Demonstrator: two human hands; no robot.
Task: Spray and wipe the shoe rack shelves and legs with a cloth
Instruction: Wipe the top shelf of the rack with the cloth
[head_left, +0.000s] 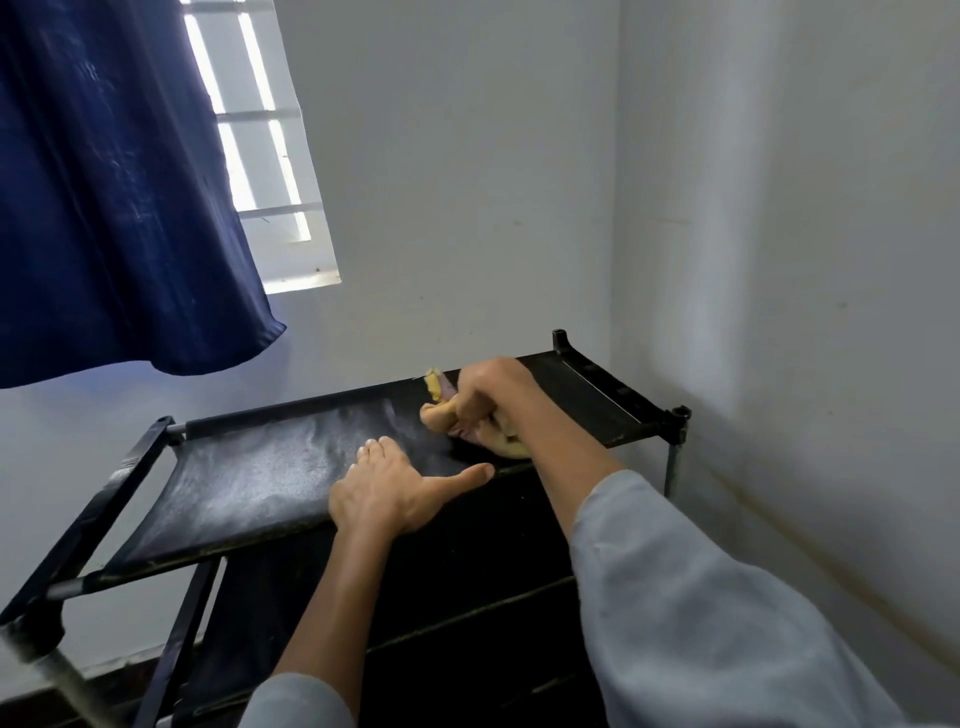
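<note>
A black shoe rack stands against the wall, its fabric top shelf (249, 483) dusty grey on the left part and darker on the right. My right hand (485, 397) is closed around a bunched yellow and pink cloth (441, 410), which presses on the right half of the top shelf. My left hand (395, 493) lies flat on the shelf's front edge, fingers together, thumb spread to the right, holding nothing. Lower shelves (467, 597) show dark beneath. A metal leg (671, 467) runs down at the right corner. No spray bottle is in view.
The rack sits in a corner: a white wall (467, 208) behind it and another close on the right. A dark blue curtain (114, 197) hangs at upper left beside a barred window (260, 156). The left frame bar (104, 509) and a metal tube (57, 675) lie near me.
</note>
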